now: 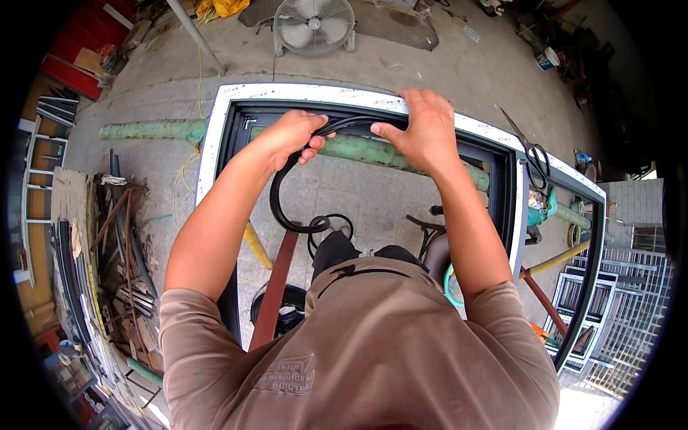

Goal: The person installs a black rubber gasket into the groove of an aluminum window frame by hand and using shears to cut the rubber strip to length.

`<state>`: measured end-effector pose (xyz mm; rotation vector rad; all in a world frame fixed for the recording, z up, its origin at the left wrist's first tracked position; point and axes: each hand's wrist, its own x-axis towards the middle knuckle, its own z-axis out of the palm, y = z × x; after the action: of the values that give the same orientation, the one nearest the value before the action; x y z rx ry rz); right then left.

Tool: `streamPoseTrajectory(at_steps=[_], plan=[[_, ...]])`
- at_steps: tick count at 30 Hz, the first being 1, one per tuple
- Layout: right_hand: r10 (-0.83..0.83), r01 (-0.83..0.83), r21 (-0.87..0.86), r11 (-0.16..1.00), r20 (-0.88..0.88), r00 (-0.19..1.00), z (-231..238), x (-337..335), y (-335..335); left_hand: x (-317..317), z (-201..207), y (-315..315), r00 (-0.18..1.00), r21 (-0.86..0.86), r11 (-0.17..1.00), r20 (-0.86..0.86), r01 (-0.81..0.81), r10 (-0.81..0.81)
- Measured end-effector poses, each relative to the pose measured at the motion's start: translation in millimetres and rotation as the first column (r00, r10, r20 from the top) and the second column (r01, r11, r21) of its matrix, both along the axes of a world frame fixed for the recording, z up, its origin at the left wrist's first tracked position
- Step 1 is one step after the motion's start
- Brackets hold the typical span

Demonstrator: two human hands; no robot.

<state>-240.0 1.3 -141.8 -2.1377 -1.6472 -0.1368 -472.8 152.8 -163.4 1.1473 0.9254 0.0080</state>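
Observation:
A large window frame (pixel 287 92), dark inside with a printed white protective film on its face, lies across supports in front of me. My left hand (pixel 290 137) is closed around a black rubber sealing strip (pixel 275 197) near the frame's far bar. From that hand the strip hangs in a loop toward my legs, and another stretch arches right along the bar's inner edge. My right hand (pixel 430 132) grips the far bar, its fingers over the outer edge and its thumb beside the strip. Scissors (pixel 536 158) with black handles rest on the frame, right of that hand.
A green pipe (pixel 365 152) and a brown-red bar (pixel 278 279) run beneath the frame. Beyond it stands a floor fan (pixel 314 25). Scrap wood and long profiles (pixel 118 251) lie at the left; metal grilles (pixel 634 315) are at the right. A black bucket (pixel 290 301) is by my legs.

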Motion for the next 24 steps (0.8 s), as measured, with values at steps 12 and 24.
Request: streamPoseTrajectory(at_steps=[12, 24], plan=[[-0.114, 0.114, -0.148, 0.982, 0.010, 0.993, 14.7, -9.5, 13.1, 1.2, -5.3, 0.8, 0.999, -0.012, 1.000, 0.032, -0.013, 0.013], [-0.046, 0.039, 0.085, 0.996, 0.076, 0.996, -8.1, -20.9, 14.7, 4.0, -8.3, -1.0, 0.996, -0.070, 0.994, 0.035, -0.084, 0.087]])
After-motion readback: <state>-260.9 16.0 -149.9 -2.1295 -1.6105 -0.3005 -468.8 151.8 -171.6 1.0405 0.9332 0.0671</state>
